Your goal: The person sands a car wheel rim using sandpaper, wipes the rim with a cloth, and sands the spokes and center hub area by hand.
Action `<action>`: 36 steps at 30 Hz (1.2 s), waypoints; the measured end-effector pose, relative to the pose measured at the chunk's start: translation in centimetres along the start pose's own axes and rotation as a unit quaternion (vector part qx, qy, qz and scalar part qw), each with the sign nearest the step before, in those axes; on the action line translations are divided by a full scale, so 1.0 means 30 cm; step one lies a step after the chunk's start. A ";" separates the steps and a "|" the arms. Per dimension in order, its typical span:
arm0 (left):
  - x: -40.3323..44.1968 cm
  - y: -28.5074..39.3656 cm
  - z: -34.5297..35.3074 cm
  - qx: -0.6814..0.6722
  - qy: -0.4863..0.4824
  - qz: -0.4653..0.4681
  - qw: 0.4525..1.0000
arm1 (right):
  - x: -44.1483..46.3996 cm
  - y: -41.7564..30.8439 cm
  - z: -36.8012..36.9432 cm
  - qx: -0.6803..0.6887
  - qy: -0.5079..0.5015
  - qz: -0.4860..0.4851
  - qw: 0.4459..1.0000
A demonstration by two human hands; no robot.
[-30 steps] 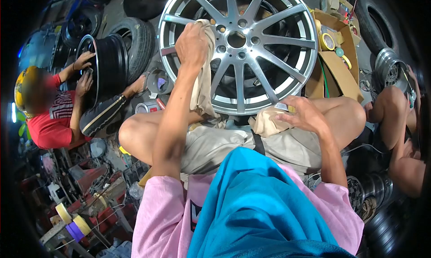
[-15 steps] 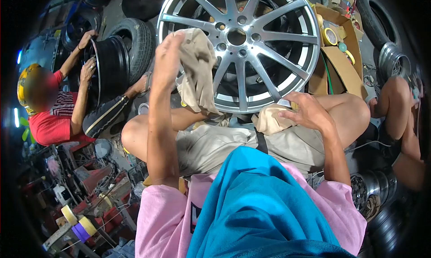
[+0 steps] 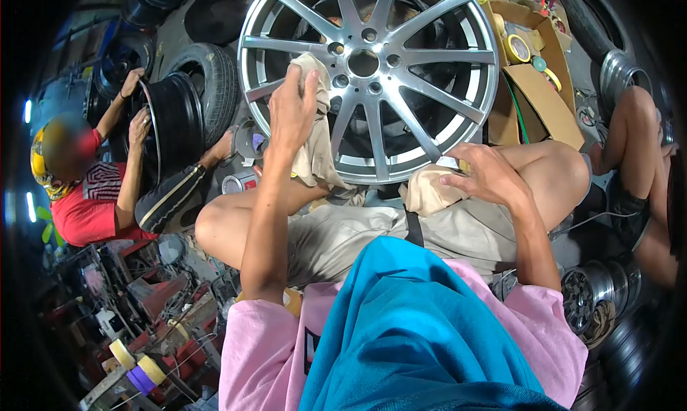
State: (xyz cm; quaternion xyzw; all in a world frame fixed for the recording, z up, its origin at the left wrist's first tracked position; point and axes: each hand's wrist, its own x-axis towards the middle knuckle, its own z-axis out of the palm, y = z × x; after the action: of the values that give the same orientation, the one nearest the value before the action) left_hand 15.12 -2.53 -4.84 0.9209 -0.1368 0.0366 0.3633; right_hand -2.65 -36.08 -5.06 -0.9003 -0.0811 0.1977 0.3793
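Note:
A silver multi-spoke wheel rim (image 3: 376, 135) lies in front of my crossed legs. My left hand (image 3: 292, 109) grips a beige cloth (image 3: 315, 150), which hangs down over the rim's left edge. At the rim's lower right edge is my right hand (image 3: 486, 173), its fingers bent and its thumb over a second, bunched light cloth (image 3: 428, 191) on my lap. Whether the right fingers hold that cloth or only rest by it is hard to tell.
An open cardboard box (image 3: 540, 100) with tape rolls stands right of the rim. At the left a person in red (image 3: 89, 203) handles a black wheel (image 3: 172, 121) beside a tyre (image 3: 215, 89). Another person's bent leg (image 3: 633, 135) shows at the right. A can (image 3: 240, 182) sits near my left knee.
My left hand lifted the cloth off the rim's left side, swung left, then came back right and slightly down to the rim's edge. My right hand has stayed almost still.

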 end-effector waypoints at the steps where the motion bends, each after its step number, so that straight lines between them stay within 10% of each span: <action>1: -0.001 0.018 0.006 0.053 -0.001 0.026 0.998 | 0.000 0.001 0.001 0.001 -0.001 0.000 1.000; 36: 0.027 0.051 0.071 0.168 0.008 0.065 0.984 | -0.031 -0.036 -0.030 0.006 -0.009 0.018 1.000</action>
State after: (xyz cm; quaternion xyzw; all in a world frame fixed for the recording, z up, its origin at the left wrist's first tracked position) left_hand 15.40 -5.23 -5.28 0.9576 -0.1857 0.0896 0.2015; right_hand -3.11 -36.18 -3.44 -0.8975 -0.0674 0.2127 0.3805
